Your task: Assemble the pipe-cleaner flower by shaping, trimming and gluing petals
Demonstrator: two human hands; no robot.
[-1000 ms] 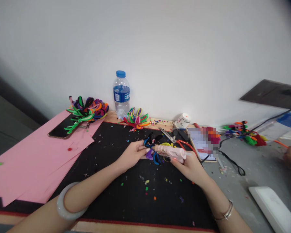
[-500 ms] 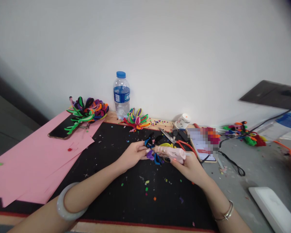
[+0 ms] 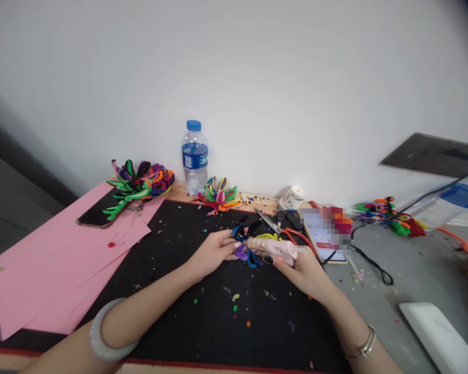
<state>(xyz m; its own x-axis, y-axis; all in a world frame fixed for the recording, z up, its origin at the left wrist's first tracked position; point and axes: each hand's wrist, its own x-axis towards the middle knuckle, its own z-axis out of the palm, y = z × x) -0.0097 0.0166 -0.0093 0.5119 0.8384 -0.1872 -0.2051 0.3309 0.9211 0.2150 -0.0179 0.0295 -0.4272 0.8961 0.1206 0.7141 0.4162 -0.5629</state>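
My right hand [image 3: 306,272] is closed round a pale pink hot glue gun [image 3: 275,248], with a small red light glowing near its grip. The gun's nozzle end points left, at the middle of a pipe-cleaner flower [image 3: 242,253] with blue, black, purple and yellow loops. My left hand [image 3: 215,250] pinches this flower at its left side. Whether the nozzle touches the flower I cannot tell. Just behind the gun lie scissors [image 3: 268,221] and red-handled pliers [image 3: 302,238].
A water bottle [image 3: 195,158], a colourful pipe-cleaner bunch [image 3: 220,195] and a paper cup [image 3: 291,197] stand along the wall. Left are pink paper [image 3: 62,259] and a dark phone [image 3: 97,210]. A lit phone [image 3: 322,241], black cable [image 3: 374,267] and white box-like object [image 3: 439,332] lie right. Scraps dot the black mat [image 3: 203,332].
The whole view has shifted slightly, so the background sits a little lower. Both hands keep their hold on the flower and the glue gun, almost in the same place.
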